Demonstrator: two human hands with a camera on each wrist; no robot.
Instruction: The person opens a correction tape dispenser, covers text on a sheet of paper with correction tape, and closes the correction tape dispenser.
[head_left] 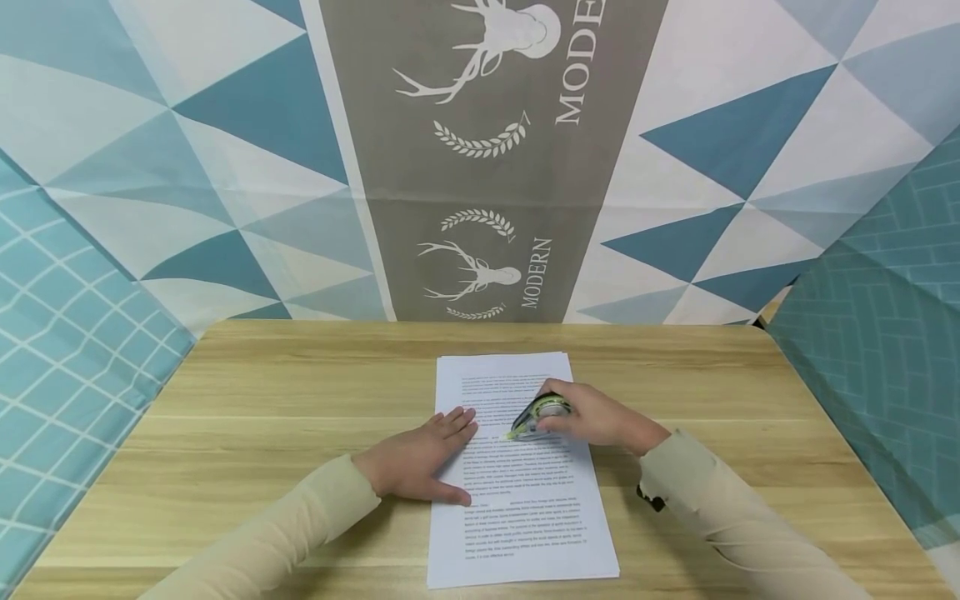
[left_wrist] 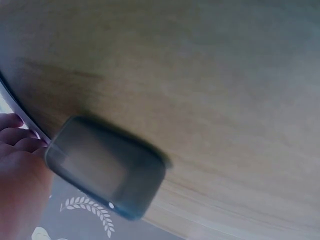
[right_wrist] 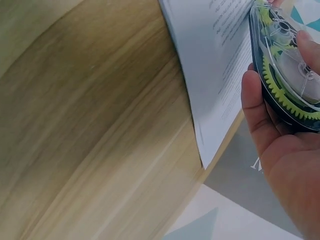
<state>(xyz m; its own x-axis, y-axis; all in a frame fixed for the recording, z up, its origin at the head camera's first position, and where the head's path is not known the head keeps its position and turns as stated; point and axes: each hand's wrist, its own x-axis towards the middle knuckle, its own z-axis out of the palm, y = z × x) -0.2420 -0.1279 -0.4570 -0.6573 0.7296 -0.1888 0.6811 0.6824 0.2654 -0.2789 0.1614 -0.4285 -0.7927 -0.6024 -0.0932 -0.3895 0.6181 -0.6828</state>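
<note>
A correction tape dispenser [head_left: 551, 408], clear-cased with lime-green gears and a dark edge, is held over a printed page at 1 o'clock from the page's centre, its tip pointing to 8 o'clock. The tip is at the lines of print; whether it touches the paper cannot be told. The right hand [head_left: 596, 414], at 2 o'clock, grips the dispenser between thumb and fingers.

Beneath is a stack of white paper [head_left: 525, 575], the top sheet covered in paragraphs of small print, too fine to read. The left hand [head_left: 420, 457] lies flat at 9 o'clock across the stack's edge — fingers straight, thumb spread away from them.

Cream sleeves cover both arms: the left sleeve [head_left: 277, 529] between 8 and 9 o'clock, the right sleeve [head_left: 738, 521] between 3 and 4. A small black object [head_left: 651, 498] shows beside the right cuff. In the left wrist view, a dark rounded block [left_wrist: 107, 167] is blurred; what it is cannot be told.

All this is on a pale wood-grain table [head_left: 285, 400]. Behind it, at 12 o'clock, hangs a patterned backdrop [head_left: 480, 183] — white stag heads, leafy sprigs and "MODERN" on grey-brown, with blue and white triangles at 11 and 1.
</note>
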